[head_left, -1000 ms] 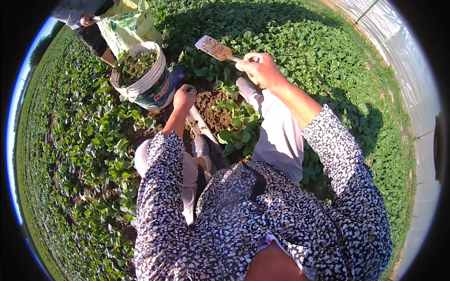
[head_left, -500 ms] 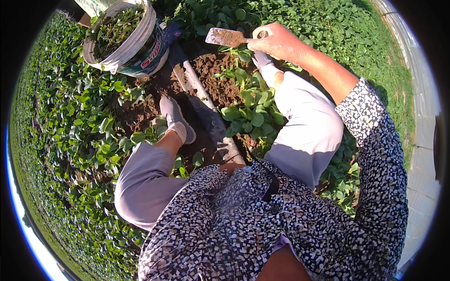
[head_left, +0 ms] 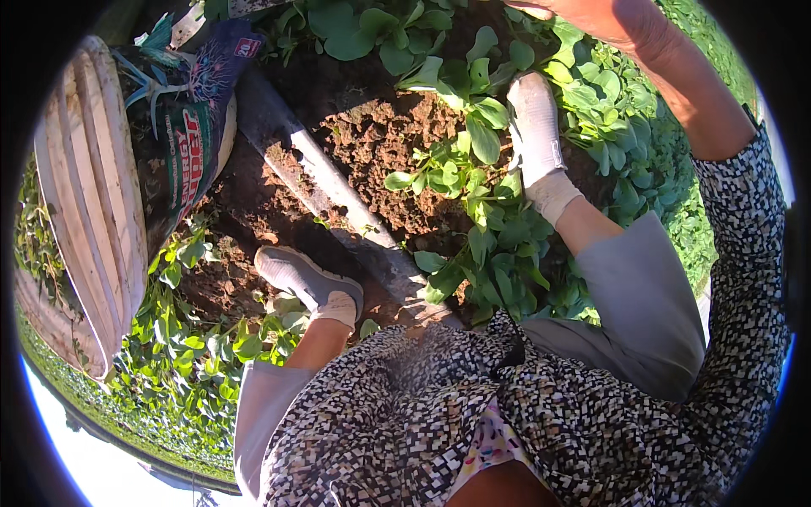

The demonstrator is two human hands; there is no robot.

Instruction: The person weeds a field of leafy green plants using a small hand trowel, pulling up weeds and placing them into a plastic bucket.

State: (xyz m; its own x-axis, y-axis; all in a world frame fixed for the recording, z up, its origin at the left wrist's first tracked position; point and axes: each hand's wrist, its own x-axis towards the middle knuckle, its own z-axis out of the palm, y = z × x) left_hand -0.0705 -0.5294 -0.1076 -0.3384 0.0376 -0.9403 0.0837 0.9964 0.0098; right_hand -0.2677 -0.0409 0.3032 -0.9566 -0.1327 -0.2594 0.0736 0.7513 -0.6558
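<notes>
My right hand (head_left: 583, 15) reaches to the upper right, cut off by the top edge. Its fingers barely show, and the trowel it held is out of sight. A bare forearm (head_left: 697, 101) leads back to a patterned sleeve. At the front of my shirt, a shaded patch of skin (head_left: 416, 314) shows beside a grey strip or pipe (head_left: 338, 186). Whether that patch is my left hand I cannot tell; no fingers are clear there. Leafy green plants (head_left: 486, 127) and loose brown soil (head_left: 389, 144) lie below my right hand.
At the left stands a white ribbed bucket (head_left: 93, 186) with a dark printed label. My left shoe (head_left: 308, 279) rests on soil beside the strip. My right shoe (head_left: 534, 127) is among the plants. More leafy plants (head_left: 194, 355) grow below the bucket.
The whole view has shifted. My right hand has passed to the top edge and the trowel has left the picture. The bucket appears nearer, larger and further left.
</notes>
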